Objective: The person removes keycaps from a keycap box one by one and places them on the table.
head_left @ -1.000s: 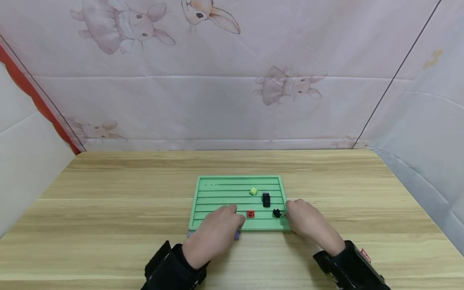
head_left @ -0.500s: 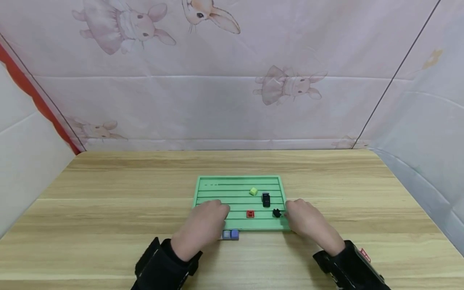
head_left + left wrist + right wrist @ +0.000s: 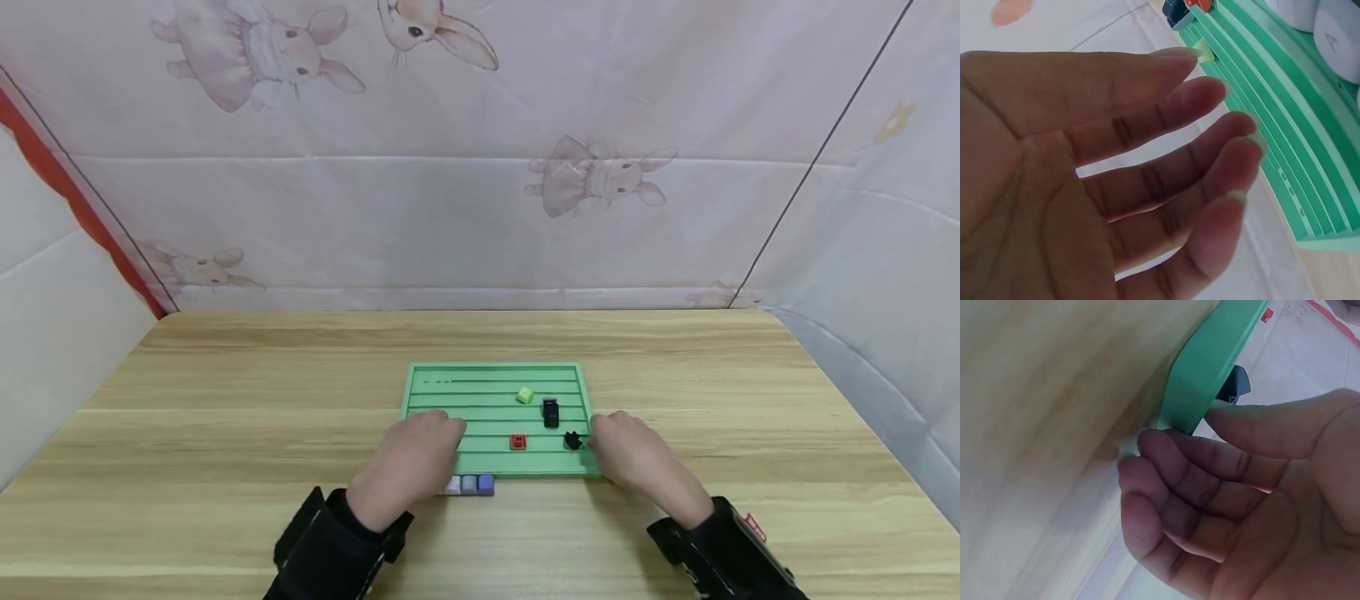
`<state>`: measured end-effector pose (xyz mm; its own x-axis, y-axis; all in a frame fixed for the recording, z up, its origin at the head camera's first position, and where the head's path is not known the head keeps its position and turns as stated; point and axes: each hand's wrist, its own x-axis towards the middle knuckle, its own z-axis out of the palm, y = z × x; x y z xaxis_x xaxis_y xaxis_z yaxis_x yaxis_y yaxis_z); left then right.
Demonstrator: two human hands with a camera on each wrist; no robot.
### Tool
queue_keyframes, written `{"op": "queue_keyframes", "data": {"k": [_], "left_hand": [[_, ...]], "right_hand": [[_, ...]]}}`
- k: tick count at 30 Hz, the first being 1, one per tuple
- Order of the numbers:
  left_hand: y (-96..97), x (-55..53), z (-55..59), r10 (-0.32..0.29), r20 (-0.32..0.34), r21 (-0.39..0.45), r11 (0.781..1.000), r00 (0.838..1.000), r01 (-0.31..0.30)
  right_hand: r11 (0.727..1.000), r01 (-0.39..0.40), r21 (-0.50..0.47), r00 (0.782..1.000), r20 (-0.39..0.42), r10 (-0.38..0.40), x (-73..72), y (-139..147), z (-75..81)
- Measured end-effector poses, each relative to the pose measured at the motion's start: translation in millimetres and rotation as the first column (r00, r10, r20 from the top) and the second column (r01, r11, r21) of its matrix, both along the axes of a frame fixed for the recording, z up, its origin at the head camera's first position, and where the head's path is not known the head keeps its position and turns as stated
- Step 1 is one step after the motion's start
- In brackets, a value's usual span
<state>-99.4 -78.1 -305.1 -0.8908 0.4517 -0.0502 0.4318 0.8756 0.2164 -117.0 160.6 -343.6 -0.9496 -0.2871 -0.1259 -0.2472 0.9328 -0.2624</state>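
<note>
Green ridged tray [image 3: 480, 379]: mid worktop [image 3: 225, 417]
Left hand [image 3: 408, 461]: at tray's near-left part, fingers loosely bent, holding nothing
Right hand [image 3: 633, 452]: pinching tray's right edge, near corner
Red keycap [image 3: 517, 442]: on tray, left of black keycap [image 3: 573, 441]
Blue keycap [image 3: 486, 484]: row's right end, tray's near edge

1 tray [image 3: 487, 407]; 2 blk pcs [image 3: 551, 415]; 1 red [image 3: 518, 442]; 1 lime [image 3: 524, 396] — 3+ bluish [image 3: 469, 485]

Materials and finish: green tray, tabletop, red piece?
Green tray: probably molded plastic, satin; uniform color, regular parallel ridges. Tabletop: wood or wood-look laminate, low sheen; streaky grain, but the core isn't visible. Red piece: likely hard plastic, solid color; too small to judge finish.
</note>
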Motion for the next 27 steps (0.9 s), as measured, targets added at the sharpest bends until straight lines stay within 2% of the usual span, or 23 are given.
{"op": "queue_keyframes", "data": {"k": [27], "left_hand": [[-9.1,-3.1,2.2,0.050,0.048,0.055,0.997,0.998,-0.053]], "right_hand": [[1.000,0.001,0.004,1.000,0.001,-0.001,-0.2,-0.7,0.7]]}}
